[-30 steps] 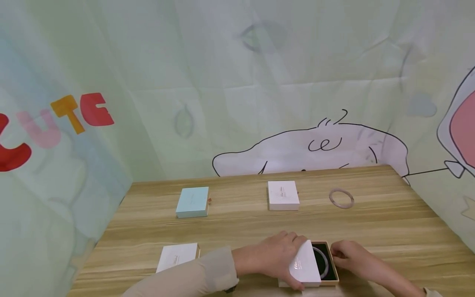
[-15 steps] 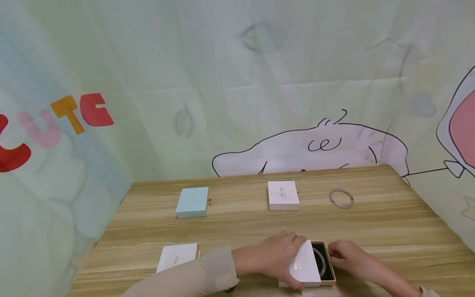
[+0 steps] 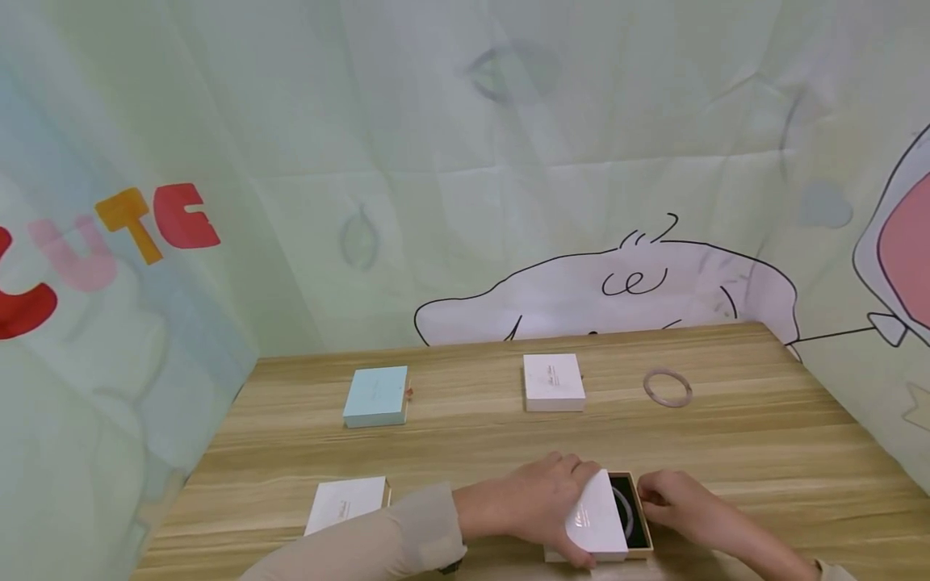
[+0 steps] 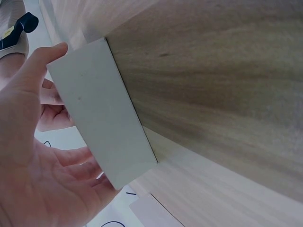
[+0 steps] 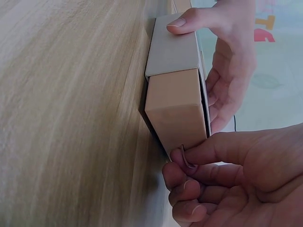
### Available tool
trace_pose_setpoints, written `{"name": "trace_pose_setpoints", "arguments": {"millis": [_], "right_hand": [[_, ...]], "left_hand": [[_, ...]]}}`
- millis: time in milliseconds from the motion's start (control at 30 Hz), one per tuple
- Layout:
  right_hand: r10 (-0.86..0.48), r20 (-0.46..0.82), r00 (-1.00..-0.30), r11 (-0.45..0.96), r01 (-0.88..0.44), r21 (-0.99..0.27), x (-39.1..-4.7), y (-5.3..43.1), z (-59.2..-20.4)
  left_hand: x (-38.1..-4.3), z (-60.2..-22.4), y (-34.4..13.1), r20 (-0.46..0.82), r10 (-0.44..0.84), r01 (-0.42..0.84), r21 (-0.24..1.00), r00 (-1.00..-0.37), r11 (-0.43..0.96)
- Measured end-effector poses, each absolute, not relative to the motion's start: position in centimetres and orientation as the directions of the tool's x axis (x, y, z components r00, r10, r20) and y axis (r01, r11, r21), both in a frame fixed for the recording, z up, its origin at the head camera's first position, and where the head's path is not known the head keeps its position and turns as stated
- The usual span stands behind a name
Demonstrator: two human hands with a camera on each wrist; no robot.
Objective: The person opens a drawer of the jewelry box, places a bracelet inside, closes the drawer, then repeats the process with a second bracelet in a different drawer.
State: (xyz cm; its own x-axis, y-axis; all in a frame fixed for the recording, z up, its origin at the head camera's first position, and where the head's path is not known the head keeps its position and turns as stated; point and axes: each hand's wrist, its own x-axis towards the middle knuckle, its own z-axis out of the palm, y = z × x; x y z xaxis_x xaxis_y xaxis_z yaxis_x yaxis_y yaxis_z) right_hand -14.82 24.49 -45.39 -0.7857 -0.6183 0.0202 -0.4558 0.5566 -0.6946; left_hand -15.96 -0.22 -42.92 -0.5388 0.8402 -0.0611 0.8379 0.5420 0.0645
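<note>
A white slide-out gift box (image 3: 601, 520) lies at the table's front, its tan-edged drawer (image 3: 643, 524) partly out to the right. Inside, on a dark lining, part of a pale bangle (image 3: 626, 513) shows; the sleeve covers the rest. My left hand (image 3: 534, 502) holds the sleeve from the left, thumb on the near side and fingers over the far side. At the drawer's right end is my right hand (image 3: 683, 504). In the right wrist view its thumb and finger pinch the small ribbon pull tab (image 5: 186, 157) on the drawer's tan front (image 5: 177, 123).
A light blue box (image 3: 376, 395) and another white box (image 3: 554, 382) stand farther back. To their right a second pale bangle (image 3: 668, 388) lies on the wooden table (image 3: 465, 440). One more white box (image 3: 349, 500) sits front left, partly behind my left sleeve.
The drawer has slid left, farther into the sleeve, and less of the bangle shows. My right hand has moved left with it. My left hand keeps its place on the box.
</note>
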Motion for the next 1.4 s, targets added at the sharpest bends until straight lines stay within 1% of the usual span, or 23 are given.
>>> {"name": "trace_pose_setpoints", "arguments": {"millis": [167, 400, 633, 900, 1400], "right_hand": [[-0.621, 0.028, -0.783, 0.552, -0.462, -0.695, -14.8, 24.4, -45.4], [-0.631, 0.069, -0.773, 0.538, -0.5, -0.679, -14.8, 24.0, -45.5], [-0.629, 0.074, -0.774, 0.535, -0.5, -0.681, -14.9, 23.7, -45.5], [-0.633, 0.042, -0.773, 0.526, -0.469, -0.71, -15.1, 23.3, -45.6], [-0.629, 0.03, -0.777, 0.532, -0.458, -0.712, -15.0, 22.6, -45.4]], "left_hand": [[-16.0, -43.0, -0.2, -0.065, 0.839, 0.835, 0.077, -0.541, 0.545], [-16.1, -43.0, -0.2, -0.062, 0.842, 0.838, 0.081, -0.536, 0.54], [-16.1, -43.0, -0.2, -0.065, 0.84, 0.837, 0.081, -0.538, 0.542], [-16.1, -43.0, -0.2, -0.07, 0.841, 0.836, 0.089, -0.537, 0.541], [-16.1, -43.1, -0.3, -0.065, 0.842, 0.836, 0.097, -0.536, 0.54]]}}
